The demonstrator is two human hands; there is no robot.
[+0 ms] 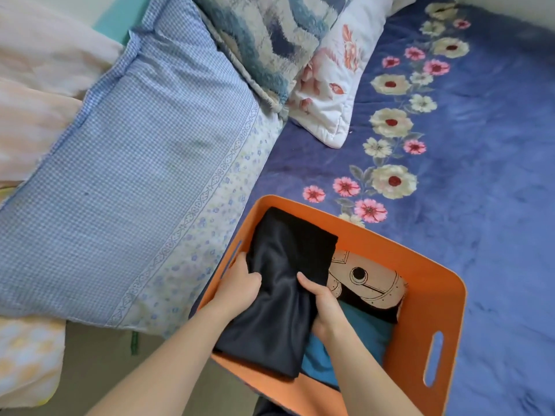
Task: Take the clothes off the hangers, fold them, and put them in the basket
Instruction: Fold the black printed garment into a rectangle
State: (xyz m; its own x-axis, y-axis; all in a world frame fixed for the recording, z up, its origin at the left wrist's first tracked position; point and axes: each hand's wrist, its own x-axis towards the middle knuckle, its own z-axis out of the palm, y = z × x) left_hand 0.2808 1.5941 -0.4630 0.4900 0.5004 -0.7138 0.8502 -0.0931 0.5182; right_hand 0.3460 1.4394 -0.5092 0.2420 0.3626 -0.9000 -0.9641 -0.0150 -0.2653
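The left hand (240,285) and the right hand (322,304) held a folded black garment (282,289) inside the orange basket (432,295), fingers clamped on its side edges. It lay over a teal garment (360,331), partly covering a printed black one (369,288). A blue checked pillow (135,175) crowded the basket's left wall, and a floral blanket (480,175) lay beneath.

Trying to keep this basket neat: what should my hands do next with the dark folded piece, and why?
Probably lay it flat and let go: left hand and right hand both grip the dark garment, which already lies in the orange basket over a teal garment.
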